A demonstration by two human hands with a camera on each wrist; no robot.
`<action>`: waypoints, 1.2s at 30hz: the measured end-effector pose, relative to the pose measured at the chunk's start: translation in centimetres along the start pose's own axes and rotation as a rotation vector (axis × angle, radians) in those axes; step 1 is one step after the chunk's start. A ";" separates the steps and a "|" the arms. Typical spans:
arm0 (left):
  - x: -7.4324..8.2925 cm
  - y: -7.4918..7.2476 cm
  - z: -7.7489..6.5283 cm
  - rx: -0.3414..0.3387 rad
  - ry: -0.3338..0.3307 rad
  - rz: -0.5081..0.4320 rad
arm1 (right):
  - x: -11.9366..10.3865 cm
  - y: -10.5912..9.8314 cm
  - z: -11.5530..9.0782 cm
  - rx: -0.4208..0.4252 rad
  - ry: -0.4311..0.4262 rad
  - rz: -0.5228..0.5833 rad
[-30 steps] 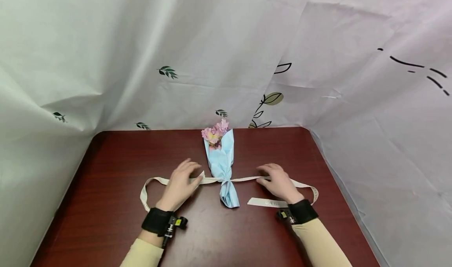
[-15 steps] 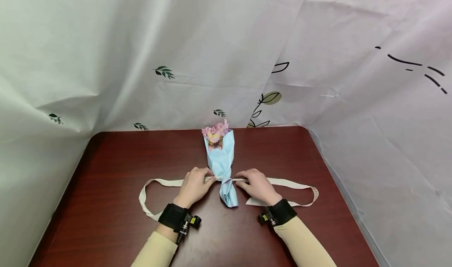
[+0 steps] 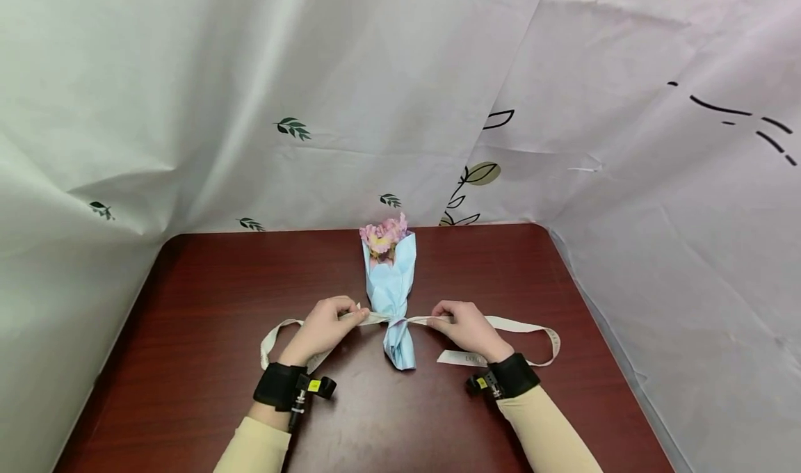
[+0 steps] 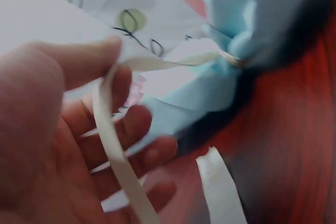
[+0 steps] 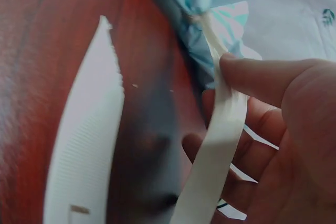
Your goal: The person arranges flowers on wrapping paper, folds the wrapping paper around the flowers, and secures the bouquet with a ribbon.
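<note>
A small bouquet of pink flowers [image 3: 384, 237] in light blue wrapping paper [image 3: 389, 282] lies on the table, flowers toward the back. A cream ribbon [image 3: 521, 325] cinches the paper at its narrow waist and runs out to both sides. My left hand [image 3: 325, 328] pinches the left length between thumb and forefinger, as the left wrist view shows, with the ribbon [image 4: 113, 140] trailing down across the fingers. On the other side my right hand [image 3: 466, 327] pinches the right length close to the waist. Both loose ends curl back onto the table.
The dark red wooden table [image 3: 400, 431] has rounded back corners. Behind and beside it hangs a white cloth [image 3: 375, 76] printed with leaves. A ribbon end with printed marks [image 3: 461, 357] lies on the table near my right wrist.
Both hands came in to the ribbon beside the waist, then the left hand moved back outward and the right slightly so, drawing the ribbon. The paper's lower end shifted slightly left.
</note>
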State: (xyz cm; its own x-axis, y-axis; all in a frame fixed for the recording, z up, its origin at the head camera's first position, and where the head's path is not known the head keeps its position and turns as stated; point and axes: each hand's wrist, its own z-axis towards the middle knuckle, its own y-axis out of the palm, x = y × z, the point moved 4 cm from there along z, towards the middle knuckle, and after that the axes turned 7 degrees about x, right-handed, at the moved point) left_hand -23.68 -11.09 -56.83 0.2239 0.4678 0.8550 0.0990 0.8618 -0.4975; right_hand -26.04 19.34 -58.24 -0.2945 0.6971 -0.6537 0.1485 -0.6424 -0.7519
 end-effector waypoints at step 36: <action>3.2 3.0 1.2 0.153 0.074 -0.404 | 0.1 -3.1 -1.4 -0.186 -0.016 0.055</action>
State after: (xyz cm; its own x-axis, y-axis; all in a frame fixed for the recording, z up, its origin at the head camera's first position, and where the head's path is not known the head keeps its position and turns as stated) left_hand -23.84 -6.79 -55.38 0.2665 0.0765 0.9608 0.0494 0.9944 -0.0929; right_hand -25.17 21.90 -56.10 -0.2955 0.6565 -0.6940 0.3366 -0.6083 -0.7188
